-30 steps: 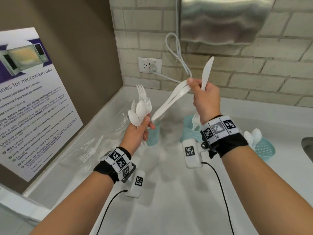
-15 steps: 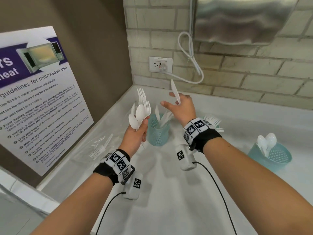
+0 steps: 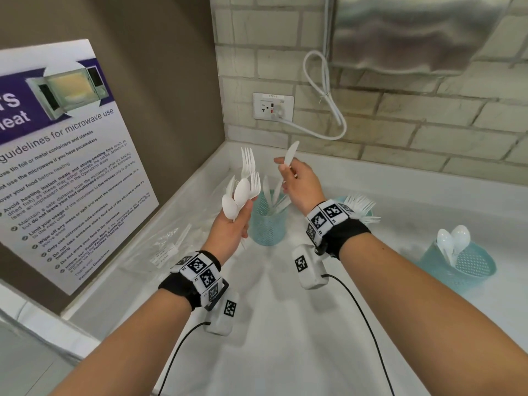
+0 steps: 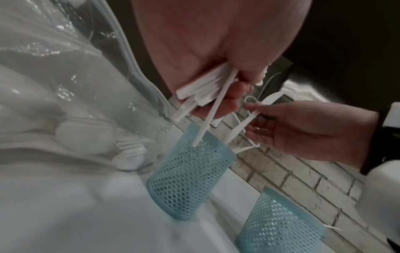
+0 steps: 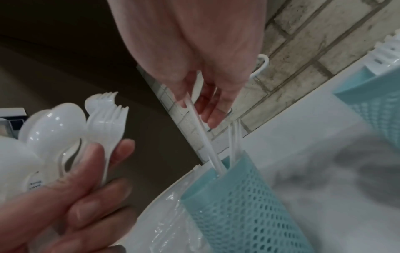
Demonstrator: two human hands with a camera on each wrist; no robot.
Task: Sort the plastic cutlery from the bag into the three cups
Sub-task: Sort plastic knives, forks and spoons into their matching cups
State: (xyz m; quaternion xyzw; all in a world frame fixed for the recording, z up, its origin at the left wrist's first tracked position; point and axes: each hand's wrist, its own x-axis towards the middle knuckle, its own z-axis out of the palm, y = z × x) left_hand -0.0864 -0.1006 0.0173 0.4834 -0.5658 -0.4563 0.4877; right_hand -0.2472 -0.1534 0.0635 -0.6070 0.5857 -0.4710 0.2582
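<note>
- Above cup (image 3: 268,224), at 12 o'clock: right grip (image 3: 300,184) pinching knife (image 3: 290,155).
- At 9 o'clock: left grip (image 3: 231,230) clutching spoons (image 3: 238,195), forks (image 3: 249,170).

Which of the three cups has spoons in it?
The far-right cup, standing apart by itself; its spoons stick up. The left cup holds knives, the middle one forks.

Three teal mesh cups (image 3: 267,224); two hands (image 3: 233,227); one clear bag (image 3: 160,247); one wall outlet (image 3: 273,107).
</note>
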